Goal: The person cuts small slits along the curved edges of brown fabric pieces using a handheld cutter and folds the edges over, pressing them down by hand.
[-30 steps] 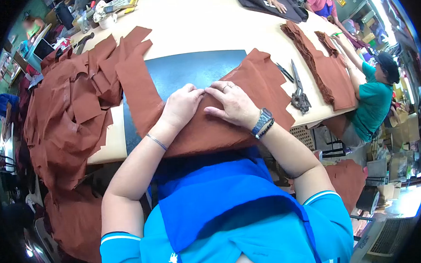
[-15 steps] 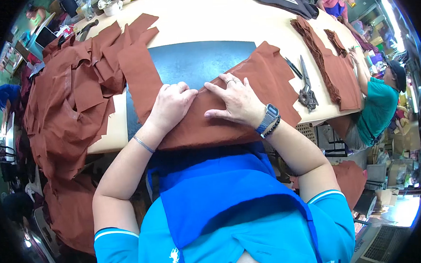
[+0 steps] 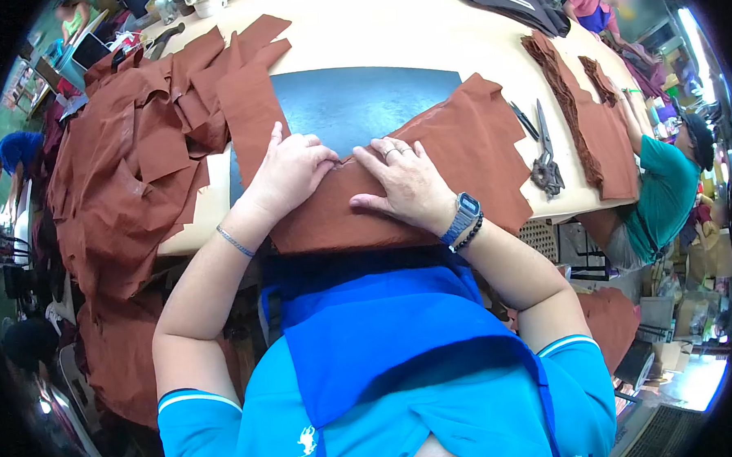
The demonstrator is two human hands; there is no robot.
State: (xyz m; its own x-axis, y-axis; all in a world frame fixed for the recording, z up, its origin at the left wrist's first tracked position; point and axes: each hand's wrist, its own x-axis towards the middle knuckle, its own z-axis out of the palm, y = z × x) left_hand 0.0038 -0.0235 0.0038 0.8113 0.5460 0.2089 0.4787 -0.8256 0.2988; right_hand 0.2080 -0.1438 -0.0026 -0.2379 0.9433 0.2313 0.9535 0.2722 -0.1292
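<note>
A rust-brown fabric piece [image 3: 461, 155] lies partly over a dark board [image 3: 352, 106] in front of me. My left hand [image 3: 294, 166] pinches the fabric's upper edge between thumb and fingers. Beside it, my right hand [image 3: 405, 178] rests flat on the same fabric, fingers spread, thumb stretched out to the left. The fingertips of both hands come close together at the edge. Another brown strip [image 3: 251, 111] lies under and beyond my left wrist.
A heap of brown fabric [image 3: 110, 174] covers the table's left. Scissors [image 3: 546, 155] and dark pens [image 3: 525, 119] lie on the right. Beyond are stacked brown pieces [image 3: 599, 137], with a co-worker in a green shirt [image 3: 667, 191] reaching to them. Folded dark fabric [image 3: 507, 2] sits at the back.
My left hand has turned and shifted slightly left, its forefinger and thumb now at the fabric edge. My right hand stays on the fabric. The whole view has shifted slightly.
</note>
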